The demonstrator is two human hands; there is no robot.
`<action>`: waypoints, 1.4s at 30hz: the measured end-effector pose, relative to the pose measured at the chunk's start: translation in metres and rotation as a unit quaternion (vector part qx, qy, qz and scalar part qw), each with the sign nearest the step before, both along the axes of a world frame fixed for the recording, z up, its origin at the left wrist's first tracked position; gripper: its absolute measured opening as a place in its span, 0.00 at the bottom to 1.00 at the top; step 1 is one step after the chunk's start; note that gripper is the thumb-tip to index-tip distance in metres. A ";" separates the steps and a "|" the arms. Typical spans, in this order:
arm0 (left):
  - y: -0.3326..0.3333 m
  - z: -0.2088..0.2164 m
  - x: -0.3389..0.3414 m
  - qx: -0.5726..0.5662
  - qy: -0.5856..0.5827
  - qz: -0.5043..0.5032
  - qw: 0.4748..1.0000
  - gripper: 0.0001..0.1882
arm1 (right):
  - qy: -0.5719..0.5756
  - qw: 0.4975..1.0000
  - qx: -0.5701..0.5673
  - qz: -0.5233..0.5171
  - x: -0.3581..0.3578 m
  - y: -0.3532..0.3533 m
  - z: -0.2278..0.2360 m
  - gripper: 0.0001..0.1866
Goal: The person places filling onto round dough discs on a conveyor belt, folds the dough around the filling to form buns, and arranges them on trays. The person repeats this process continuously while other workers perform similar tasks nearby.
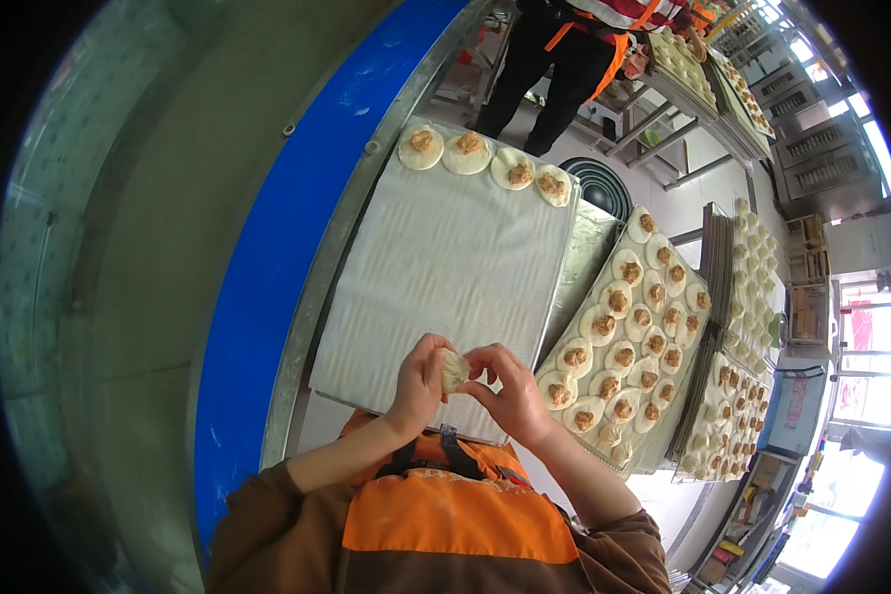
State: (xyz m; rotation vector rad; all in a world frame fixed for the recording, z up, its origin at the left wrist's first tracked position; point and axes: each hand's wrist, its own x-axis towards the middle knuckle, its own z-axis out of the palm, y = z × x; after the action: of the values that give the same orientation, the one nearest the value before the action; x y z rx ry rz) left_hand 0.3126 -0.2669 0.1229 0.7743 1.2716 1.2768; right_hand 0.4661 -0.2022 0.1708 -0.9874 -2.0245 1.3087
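While left hand (421,384) cups bun (454,371), right (508,392) seemingly pinches

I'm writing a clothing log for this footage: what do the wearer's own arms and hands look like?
The left hand and right hand are bare, with no gloves; I can make out no rings or watch. Both sleeves are plain brown and end on the forearms, leaving the wrists uncovered.
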 end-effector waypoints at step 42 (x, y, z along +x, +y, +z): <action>0.122 -0.050 -0.024 -0.103 -0.280 -0.373 0.879 0.44 | -0.090 0.985 0.140 -0.047 0.004 0.067 -0.020 0.32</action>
State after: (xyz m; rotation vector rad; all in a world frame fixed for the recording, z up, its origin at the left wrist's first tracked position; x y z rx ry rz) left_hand 0.2884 -0.1448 0.0732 0.5845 0.5242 0.6351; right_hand 0.4705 -0.1353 0.1504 -1.0853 -2.1921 0.8813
